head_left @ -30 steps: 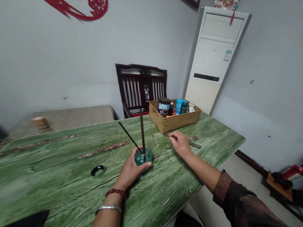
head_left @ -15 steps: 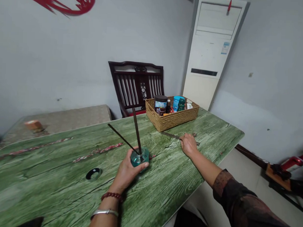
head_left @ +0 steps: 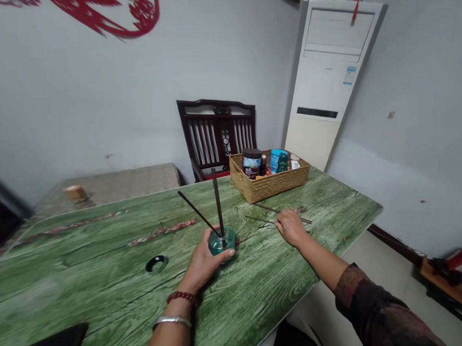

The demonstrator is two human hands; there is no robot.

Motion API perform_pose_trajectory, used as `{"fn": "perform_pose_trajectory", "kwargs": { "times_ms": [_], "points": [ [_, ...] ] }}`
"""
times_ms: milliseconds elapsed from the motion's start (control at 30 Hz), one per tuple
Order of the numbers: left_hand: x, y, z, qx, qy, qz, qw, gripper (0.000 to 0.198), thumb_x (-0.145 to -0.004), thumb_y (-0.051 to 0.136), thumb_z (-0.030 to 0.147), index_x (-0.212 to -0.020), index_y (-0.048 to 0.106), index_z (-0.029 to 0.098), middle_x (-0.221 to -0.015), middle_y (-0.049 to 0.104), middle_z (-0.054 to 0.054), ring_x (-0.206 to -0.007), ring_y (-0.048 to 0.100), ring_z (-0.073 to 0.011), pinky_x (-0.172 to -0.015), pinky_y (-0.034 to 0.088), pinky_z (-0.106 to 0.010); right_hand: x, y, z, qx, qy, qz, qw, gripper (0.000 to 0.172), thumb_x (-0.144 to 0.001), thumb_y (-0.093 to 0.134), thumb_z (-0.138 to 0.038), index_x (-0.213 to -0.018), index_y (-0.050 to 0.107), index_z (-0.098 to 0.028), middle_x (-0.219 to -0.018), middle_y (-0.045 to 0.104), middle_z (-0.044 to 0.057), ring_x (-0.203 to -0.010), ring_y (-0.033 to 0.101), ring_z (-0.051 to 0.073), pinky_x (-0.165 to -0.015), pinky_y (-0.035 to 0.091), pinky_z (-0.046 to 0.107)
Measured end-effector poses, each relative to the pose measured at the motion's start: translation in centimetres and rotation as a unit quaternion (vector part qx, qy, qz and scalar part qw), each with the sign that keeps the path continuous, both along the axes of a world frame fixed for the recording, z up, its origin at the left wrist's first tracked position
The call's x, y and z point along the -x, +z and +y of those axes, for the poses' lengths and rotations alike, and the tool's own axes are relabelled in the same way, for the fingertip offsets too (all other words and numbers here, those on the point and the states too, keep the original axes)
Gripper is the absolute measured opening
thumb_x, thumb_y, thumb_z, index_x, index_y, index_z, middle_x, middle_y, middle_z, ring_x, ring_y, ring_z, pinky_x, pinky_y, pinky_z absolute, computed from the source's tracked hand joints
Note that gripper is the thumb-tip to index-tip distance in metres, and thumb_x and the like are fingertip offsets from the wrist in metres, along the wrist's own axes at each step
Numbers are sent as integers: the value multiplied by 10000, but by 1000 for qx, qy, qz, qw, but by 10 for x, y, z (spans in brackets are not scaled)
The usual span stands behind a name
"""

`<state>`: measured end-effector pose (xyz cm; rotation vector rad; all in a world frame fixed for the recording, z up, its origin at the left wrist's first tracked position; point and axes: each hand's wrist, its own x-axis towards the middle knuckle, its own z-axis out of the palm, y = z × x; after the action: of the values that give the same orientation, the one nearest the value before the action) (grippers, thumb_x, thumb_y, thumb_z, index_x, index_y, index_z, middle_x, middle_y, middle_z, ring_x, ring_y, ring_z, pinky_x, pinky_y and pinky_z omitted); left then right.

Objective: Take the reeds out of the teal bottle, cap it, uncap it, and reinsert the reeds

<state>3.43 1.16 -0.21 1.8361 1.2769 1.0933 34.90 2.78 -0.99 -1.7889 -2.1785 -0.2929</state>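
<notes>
My left hand (head_left: 205, 260) is wrapped round a small teal glass bottle (head_left: 221, 242) standing on the green wood-grain table (head_left: 98, 284). Two dark reed sticks (head_left: 216, 203) rise out of the bottle, one upright and one leaning left. My right hand (head_left: 290, 227) rests further right on the table, its fingers pinched on a thin dark stick (head_left: 260, 219) lying flat. Another loose stick (head_left: 282, 212) lies just beyond it.
A wicker basket (head_left: 269, 183) with jars and small bottles stands at the table's far side. A black ring-shaped cap (head_left: 156, 264) lies left of the bottle. A dark wooden chair (head_left: 216, 132) and a white standing air conditioner (head_left: 325, 80) are behind the table.
My right hand has drawn slightly back from the loose sticks with one stick pinched in its fingers. My left hand stays on the bottle. The view has shifted a little.
</notes>
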Motion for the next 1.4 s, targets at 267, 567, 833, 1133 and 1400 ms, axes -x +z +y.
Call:
{"fn": "perform_pose_trajectory", "kwargs": {
  "times_ms": [267, 567, 833, 1133, 1400],
  "points": [
    [-1, 3, -4, 19, -10, 3, 1000, 772, -657, 791, 499, -1286, 468, 189, -1135, 679, -104, -1030, 661, -288, -939, 500, -437, 17, 39, 5, -31, 42, 314, 948, 185, -893, 499, -219, -1011, 637, -185, -778, 697, 37, -720, 618, 187, -710, 425, 286],
    [-4, 8, -6, 9, -4, -7, 1000, 746, -638, 799, 463, -1256, 490, 181, -1113, 683, -93, -1016, 657, -277, -935, 496, -426, 96, 139, -11, -18, 263, 684, 680, 288, -809, 672, -445, -924, 528, -223, -781, 732, 4, -637, 600, 127, -616, 482, 241],
    [-5, 9, -8, 0, -5, -26, 1000, 713, -614, 812, 420, -1221, 518, 187, -1064, 701, -81, -970, 665, -273, -895, 503, -417, 148, 128, -3, 25, 292, 645, 706, 280, -819, 661, -461, -863, 517, -224, -781, 698, -15, -627, 591, 111, -595, 497, 236],
    [-4, 7, -5, -18, -17, -27, 999, 726, -622, 807, 485, -1219, 527, 182, -1098, 686, -96, -996, 660, -287, -890, 503, -420, 164, 92, -5, 4, 210, 543, 813, 54, -784, 613, -241, -811, 577, -213, -728, 631, -35, -649, 569, 129, -651, 463, 257],
    [-2, 3, 1, -6, -1, 13, 1000, 736, -643, 779, 547, -1228, 501, 196, -1126, 679, -98, -1026, 664, -296, -927, 510, -433, 71, 58, -6, -82, 89, 304, 945, 141, -897, 540, -201, -901, 681, -194, -908, 678, 45, -891, 607, 181, -830, 446, 283]
  ]
}}
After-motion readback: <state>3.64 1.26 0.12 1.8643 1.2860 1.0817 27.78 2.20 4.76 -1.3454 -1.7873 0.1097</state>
